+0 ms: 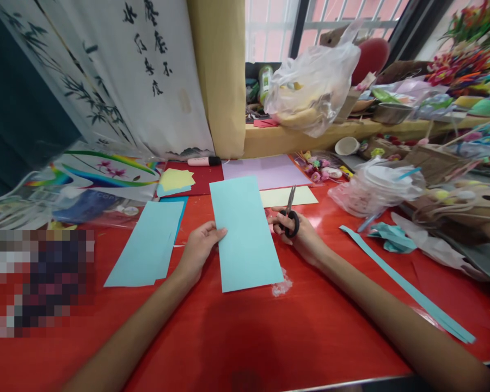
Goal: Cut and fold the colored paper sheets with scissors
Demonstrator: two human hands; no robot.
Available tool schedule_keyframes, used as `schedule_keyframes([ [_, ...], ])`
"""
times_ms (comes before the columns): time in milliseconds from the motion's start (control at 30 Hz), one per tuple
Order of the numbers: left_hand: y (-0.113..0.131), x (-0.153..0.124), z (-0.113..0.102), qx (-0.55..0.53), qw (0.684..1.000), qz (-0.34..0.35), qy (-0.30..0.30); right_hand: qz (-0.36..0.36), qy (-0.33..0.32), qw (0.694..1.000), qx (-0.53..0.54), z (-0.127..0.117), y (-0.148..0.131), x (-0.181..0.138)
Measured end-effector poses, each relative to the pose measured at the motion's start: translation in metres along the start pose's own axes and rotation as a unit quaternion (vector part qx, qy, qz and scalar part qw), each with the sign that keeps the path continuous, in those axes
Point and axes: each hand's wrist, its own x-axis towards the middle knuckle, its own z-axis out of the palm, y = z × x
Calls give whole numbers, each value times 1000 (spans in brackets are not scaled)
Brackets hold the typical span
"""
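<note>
A long light-blue paper sheet [245, 234] lies upright in the middle of the red table [237, 337]. My left hand [200, 247] pinches its left edge, thumb on top. My right hand [300, 231] sits at the sheet's right edge with its fingers through the black handles of a pair of scissors [289, 215]. The blades are together and point away from me, over a pale yellow sheet [288, 196].
More light-blue sheets [149, 245] lie to the left. Long blue cut strips [408, 288] stretch along the right. A lilac sheet [265, 171] lies behind. Plastic bags [310, 87], a cup [346, 146] and craft clutter crowd the right side and the window ledge.
</note>
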Motion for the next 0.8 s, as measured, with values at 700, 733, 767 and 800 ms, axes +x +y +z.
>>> schedule_keyframes([
  [700, -7, -4, 9, 81, 996, 12, -45, -97, 10, 976, -195, 1, 7, -9],
  [733, -7, -5, 9, 80, 996, 13, -45, -96, 7, 976, -194, 1, 6, -9],
  [767, -7, -5, 10, 82, 996, 15, -43, -95, 4, 976, -194, 1, 6, -9],
  [800, -6, -6, 10, 88, 995, 18, -39, -95, 2, 976, -195, 1, 5, -9],
])
